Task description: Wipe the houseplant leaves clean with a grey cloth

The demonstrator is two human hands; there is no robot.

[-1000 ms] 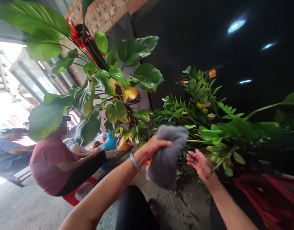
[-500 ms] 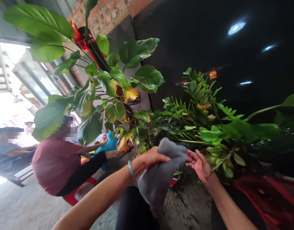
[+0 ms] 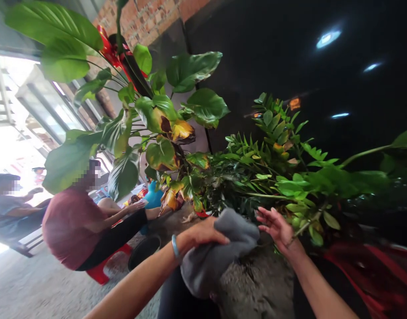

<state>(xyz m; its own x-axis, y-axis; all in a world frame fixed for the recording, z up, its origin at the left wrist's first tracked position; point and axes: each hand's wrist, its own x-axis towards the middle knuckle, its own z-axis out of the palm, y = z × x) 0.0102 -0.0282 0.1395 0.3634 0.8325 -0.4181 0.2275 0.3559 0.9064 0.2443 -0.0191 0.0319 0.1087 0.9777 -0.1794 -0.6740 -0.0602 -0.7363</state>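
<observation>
My left hand grips a grey cloth that hangs down in front of my lap. A blue bangle sits on that wrist. My right hand is open with fingers spread, palm up, under the stems of a small-leaved green plant; a thin stem lies across the wrist. To the left stands a large-leaved plant with several yellowed, brown-edged leaves.
A person in a maroon top sits on a red stool at the left, next to another seated person. A dark bucket stands on the rough concrete floor. A black wall and a brick wall rise behind the plants.
My left hand has come down with the grey cloth, from leaf height to near my lap. My right hand has stayed open under the stems.
</observation>
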